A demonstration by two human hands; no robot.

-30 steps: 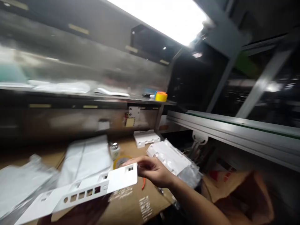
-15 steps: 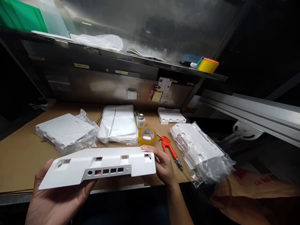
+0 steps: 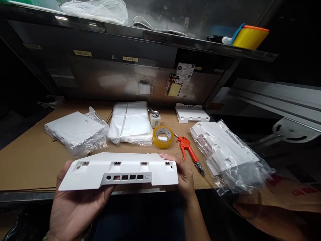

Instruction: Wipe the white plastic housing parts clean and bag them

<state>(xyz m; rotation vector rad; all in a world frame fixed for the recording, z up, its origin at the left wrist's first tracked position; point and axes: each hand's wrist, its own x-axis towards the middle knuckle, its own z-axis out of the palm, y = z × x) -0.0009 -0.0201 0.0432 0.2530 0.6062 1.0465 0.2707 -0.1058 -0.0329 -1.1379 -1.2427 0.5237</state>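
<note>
Where the cardboard-covered bench [image 3: 27, 160] meets its front edge, both hands hold a long white panel [image 3: 120, 170] level, just above and in front of that edge. The panel has four small square notches along its top and a row of cut-outs low on its face. The left hand [image 3: 75, 207] cups it from beneath at the left end, fingers curled up behind it; the right hand [image 3: 184, 177] clasps the right end, fingertips over the top edge.

Taking the panel as the landmark: above and far behind it runs a metal shelf [image 3: 155, 35], which carries a plastic bag [image 3: 96, 10] to the left and a yellow cup [image 3: 249, 36] to the far right. To the right of the panel, near the right hand, lies a bagged stack of white parts [image 3: 225, 150]. Behind the panel's left end sits another bagged white part [image 3: 75, 132]. Directly behind its middle lies a pile of folded clear bags [image 3: 130, 122]. Behind its right end, further back by the wall, rests a lone white part [image 3: 192, 113]. Just behind the right hand is a roll of yellowish tape [image 3: 163, 136], and beside that an orange air gun [image 3: 189, 152] lying flat. Behind the tape stands a small white bottle [image 3: 154, 118] with a metal top.
</note>
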